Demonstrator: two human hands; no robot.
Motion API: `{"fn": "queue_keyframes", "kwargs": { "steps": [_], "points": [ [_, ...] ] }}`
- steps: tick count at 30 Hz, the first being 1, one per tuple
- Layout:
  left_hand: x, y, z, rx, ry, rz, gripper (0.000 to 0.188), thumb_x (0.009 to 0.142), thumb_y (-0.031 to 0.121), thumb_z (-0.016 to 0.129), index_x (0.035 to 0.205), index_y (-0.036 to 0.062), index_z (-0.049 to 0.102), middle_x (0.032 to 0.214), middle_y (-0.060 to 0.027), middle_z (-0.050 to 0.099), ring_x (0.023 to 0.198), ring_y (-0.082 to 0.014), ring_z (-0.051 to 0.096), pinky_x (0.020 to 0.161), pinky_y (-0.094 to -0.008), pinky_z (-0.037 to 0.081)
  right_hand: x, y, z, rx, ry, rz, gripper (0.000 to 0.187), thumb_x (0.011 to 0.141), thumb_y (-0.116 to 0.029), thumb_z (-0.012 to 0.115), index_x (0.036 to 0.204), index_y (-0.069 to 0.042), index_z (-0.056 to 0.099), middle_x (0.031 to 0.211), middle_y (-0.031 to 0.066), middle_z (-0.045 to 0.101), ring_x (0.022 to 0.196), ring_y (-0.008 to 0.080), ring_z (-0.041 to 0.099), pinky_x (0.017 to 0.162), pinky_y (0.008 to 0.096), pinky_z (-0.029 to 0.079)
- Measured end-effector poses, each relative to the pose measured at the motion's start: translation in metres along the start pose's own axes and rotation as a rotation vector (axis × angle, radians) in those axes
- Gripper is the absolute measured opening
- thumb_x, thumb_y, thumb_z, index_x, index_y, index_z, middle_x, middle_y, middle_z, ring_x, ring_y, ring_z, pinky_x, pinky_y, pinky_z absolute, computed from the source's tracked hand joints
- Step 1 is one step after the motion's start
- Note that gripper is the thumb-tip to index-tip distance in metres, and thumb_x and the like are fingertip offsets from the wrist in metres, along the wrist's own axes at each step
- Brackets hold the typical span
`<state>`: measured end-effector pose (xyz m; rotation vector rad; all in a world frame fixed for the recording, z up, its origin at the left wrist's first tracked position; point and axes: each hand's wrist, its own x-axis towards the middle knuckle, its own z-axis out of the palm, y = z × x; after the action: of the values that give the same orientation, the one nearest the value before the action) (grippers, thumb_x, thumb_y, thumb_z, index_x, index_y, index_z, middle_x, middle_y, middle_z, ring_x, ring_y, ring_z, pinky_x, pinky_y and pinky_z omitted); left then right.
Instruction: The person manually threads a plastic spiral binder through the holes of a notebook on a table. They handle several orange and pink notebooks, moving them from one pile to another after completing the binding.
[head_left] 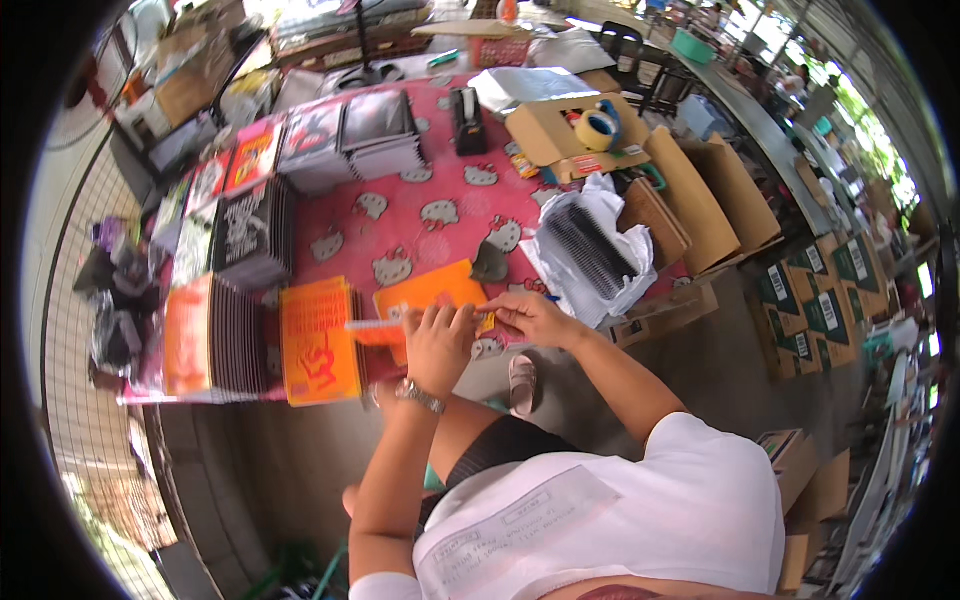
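My left hand (438, 345), with a metal watch at its wrist, is closed around an orange booklet (374, 335) held over the table's front edge, its white page edge turned up. At the booklet's right end, the fingers of my right hand (532, 317) are pinched together; what lies between them is too small to make out. Just beyond my hands an orange cover (432, 284) lies flat, with a dark grey piece (489, 262) at its right corner. To the left lies a stack of orange booklets (318, 335).
A pink patterned cloth (335, 215) covers the table. Stacked notebooks (205, 335) line its left side. Black binding spines (590, 240) sit in white wrapping at the right. Behind stand a black tape dispenser (467, 120), an open carton (560, 135) and a tape roll (597, 128).
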<state>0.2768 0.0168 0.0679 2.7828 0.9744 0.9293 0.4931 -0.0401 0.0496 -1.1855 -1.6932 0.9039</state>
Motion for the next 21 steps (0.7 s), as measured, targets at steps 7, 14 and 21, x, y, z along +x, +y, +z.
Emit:
{"fn": "queue_keyframes", "kwargs": {
  "steps": [7, 14, 21],
  "points": [
    [0.001, 0.015, -0.013, 0.010, -0.081, -0.019, 0.027, 0.087, 0.020, 0.067, 0.114, 0.0153, 0.064, 0.095, -0.0032, 0.064, 0.095, -0.0237, 0.060, 0.094, -0.0487, 0.037, 0.004, -0.058, -0.006, -0.193, 0.055, 0.145, 0.030, 0.094, -0.010, 0.067, 0.121, -0.005, 0.056, 0.095, 0.0072, 0.065, 0.085, 0.0203, 0.065, 0.077, 0.0343, 0.053],
    [0.008, 0.005, -0.012, -0.022, -0.058, -0.011, 0.023, 0.086, 0.020, 0.068, 0.109, 0.0158, 0.065, 0.092, -0.0033, 0.063, 0.094, -0.0246, 0.060, 0.094, -0.0482, 0.037, 0.011, -0.061, -0.001, -0.462, 0.060, -0.077, 0.033, 0.093, -0.011, 0.068, 0.122, -0.005, 0.055, 0.089, 0.0123, 0.067, 0.084, 0.0257, 0.068, 0.078, 0.0367, 0.053],
    [0.000, 0.002, -0.011, -0.026, -0.047, -0.026, 0.015, 0.086, 0.022, 0.070, 0.100, 0.0191, 0.064, 0.092, -0.0020, 0.062, 0.091, -0.0237, 0.060, 0.094, -0.0490, 0.036, 0.019, -0.069, 0.005, -0.396, 0.038, -0.016, 0.034, 0.092, -0.017, 0.069, 0.119, -0.003, 0.054, 0.088, 0.0123, 0.067, 0.083, 0.0271, 0.069, 0.076, 0.0371, 0.054]
  ]
}}
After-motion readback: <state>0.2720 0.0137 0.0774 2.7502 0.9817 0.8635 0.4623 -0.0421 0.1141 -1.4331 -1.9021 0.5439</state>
